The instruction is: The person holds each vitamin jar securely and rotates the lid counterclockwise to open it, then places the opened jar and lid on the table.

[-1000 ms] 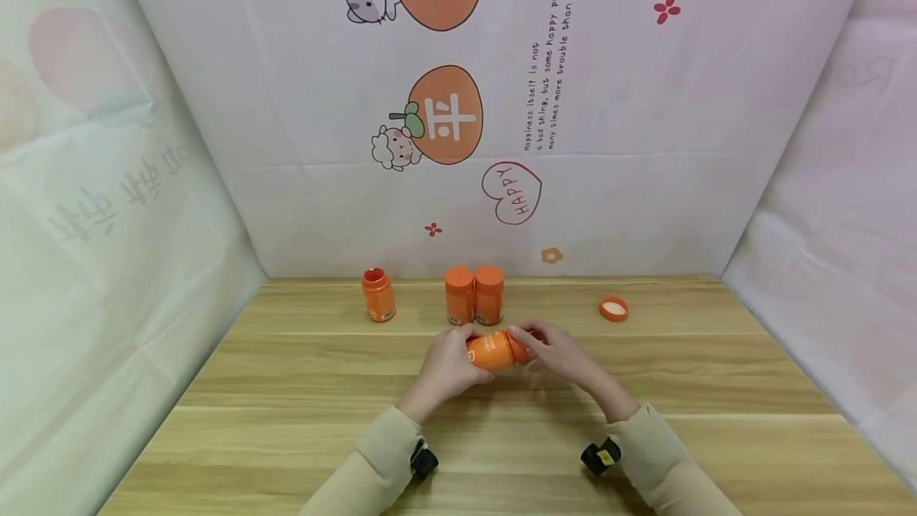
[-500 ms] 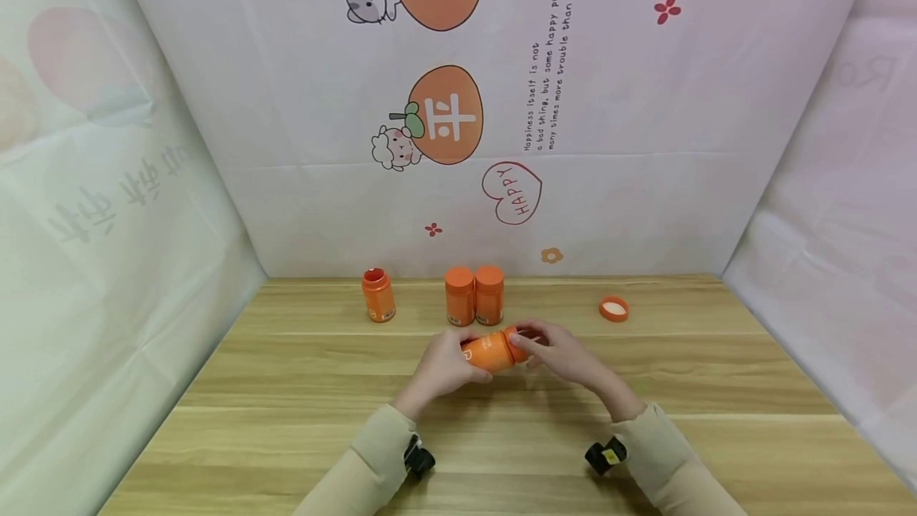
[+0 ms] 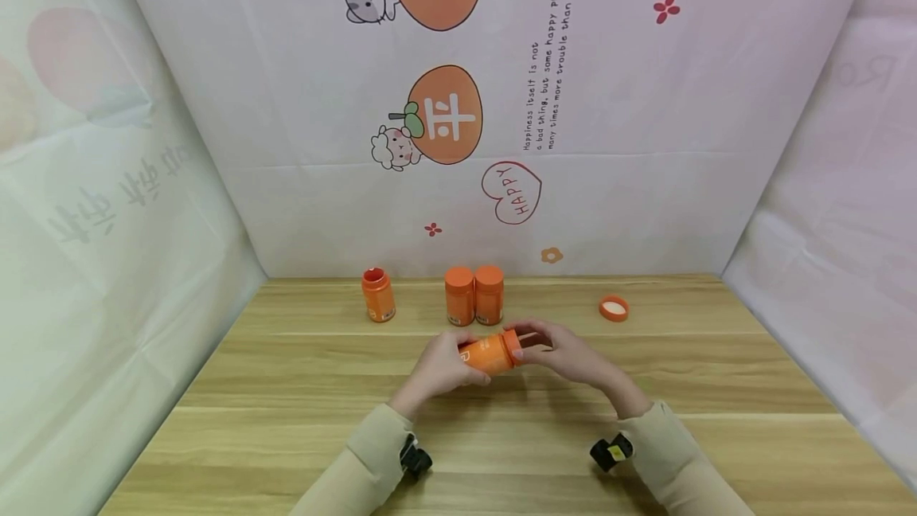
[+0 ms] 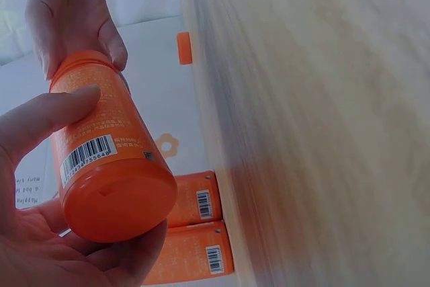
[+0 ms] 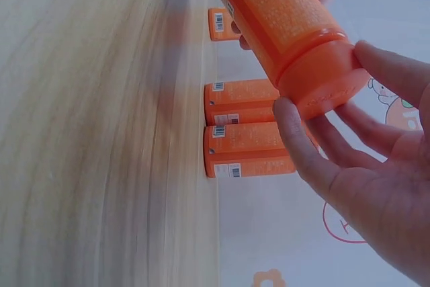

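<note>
An orange bottle (image 3: 487, 354) with white print is held tilted above the table, its capped end toward the right. My left hand (image 3: 438, 366) grips the body, thumb on one side and fingers underneath, as the left wrist view shows with the bottle's base (image 4: 121, 203) facing the camera. The fingertips of my right hand (image 3: 566, 355) pinch the rim of the orange cap (image 5: 322, 78), which sits on the bottle's neck. In the right wrist view the thumb and fingers spread around that cap, the palm apart from it.
Two capped orange bottles (image 3: 474, 297) stand side by side behind the hands. An uncapped orange bottle (image 3: 378, 295) stands at the back left. A loose orange cap (image 3: 614, 309) lies inside up at the back right. A printed white cloth (image 3: 609, 181) hangs behind the wooden table (image 3: 286, 420).
The held bottle and left hand have shifted slightly left. My right fingers have changed their hold around the cap, and the right wrist has moved slightly right. The standing bottles are unmoved.
</note>
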A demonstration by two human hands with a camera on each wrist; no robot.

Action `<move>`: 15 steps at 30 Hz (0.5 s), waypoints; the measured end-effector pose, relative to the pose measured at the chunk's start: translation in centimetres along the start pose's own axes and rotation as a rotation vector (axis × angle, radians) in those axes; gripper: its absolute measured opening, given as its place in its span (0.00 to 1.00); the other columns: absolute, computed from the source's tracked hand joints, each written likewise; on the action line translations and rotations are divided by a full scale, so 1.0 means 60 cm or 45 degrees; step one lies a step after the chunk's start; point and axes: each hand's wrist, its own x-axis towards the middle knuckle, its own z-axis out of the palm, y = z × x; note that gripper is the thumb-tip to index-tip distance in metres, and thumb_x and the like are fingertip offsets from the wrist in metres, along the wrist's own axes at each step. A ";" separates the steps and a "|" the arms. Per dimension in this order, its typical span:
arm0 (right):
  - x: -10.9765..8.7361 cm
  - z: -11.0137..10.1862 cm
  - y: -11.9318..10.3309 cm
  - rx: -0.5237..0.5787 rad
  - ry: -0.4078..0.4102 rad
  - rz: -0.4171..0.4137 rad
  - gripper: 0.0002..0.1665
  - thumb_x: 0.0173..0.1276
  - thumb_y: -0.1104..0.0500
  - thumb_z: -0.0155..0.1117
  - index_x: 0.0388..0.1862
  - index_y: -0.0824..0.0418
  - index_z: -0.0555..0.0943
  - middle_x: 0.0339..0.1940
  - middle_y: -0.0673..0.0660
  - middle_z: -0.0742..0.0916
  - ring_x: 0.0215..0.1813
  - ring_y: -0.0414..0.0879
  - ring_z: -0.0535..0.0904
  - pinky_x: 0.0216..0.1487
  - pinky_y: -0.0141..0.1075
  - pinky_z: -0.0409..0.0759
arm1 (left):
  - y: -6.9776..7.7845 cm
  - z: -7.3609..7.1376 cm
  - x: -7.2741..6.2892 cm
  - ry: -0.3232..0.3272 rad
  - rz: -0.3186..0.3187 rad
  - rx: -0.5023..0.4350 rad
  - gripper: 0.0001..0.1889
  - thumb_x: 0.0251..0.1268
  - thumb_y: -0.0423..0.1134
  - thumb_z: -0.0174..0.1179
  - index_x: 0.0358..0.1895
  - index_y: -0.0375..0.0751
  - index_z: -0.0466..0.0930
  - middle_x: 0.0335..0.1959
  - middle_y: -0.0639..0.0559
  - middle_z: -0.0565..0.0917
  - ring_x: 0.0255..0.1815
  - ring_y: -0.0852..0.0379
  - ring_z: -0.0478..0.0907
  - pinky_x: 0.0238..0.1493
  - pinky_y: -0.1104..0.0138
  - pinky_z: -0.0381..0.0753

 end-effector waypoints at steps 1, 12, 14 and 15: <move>-0.001 -0.001 -0.001 -0.001 -0.005 -0.016 0.31 0.67 0.50 0.61 0.65 0.62 0.69 0.60 0.60 0.78 0.60 0.59 0.74 0.55 0.46 0.77 | 0.000 0.000 0.000 -0.004 0.000 -0.004 0.29 0.34 0.37 0.77 0.48 0.42 0.82 0.36 0.50 0.81 0.34 0.55 0.75 0.28 0.65 0.76; -0.003 -0.006 0.011 0.116 -0.011 -0.114 0.32 0.60 0.59 0.68 0.63 0.62 0.71 0.63 0.60 0.76 0.65 0.59 0.70 0.59 0.51 0.74 | 0.003 -0.002 -0.003 -0.052 -0.027 -0.104 0.29 0.34 0.36 0.76 0.50 0.42 0.82 0.37 0.47 0.81 0.28 0.55 0.76 0.21 0.63 0.79; -0.003 -0.006 0.015 0.136 -0.006 -0.139 0.32 0.60 0.61 0.69 0.62 0.63 0.71 0.63 0.61 0.76 0.65 0.59 0.70 0.61 0.51 0.73 | 0.002 -0.003 -0.003 -0.056 -0.022 -0.109 0.29 0.35 0.36 0.76 0.49 0.42 0.82 0.36 0.47 0.81 0.28 0.55 0.76 0.21 0.63 0.79; -0.003 -0.006 0.017 0.152 -0.005 -0.150 0.31 0.60 0.62 0.69 0.62 0.64 0.71 0.63 0.61 0.76 0.65 0.59 0.70 0.61 0.50 0.72 | 0.003 -0.003 -0.003 -0.058 -0.021 -0.110 0.29 0.35 0.36 0.76 0.49 0.42 0.82 0.37 0.47 0.81 0.29 0.55 0.76 0.21 0.62 0.79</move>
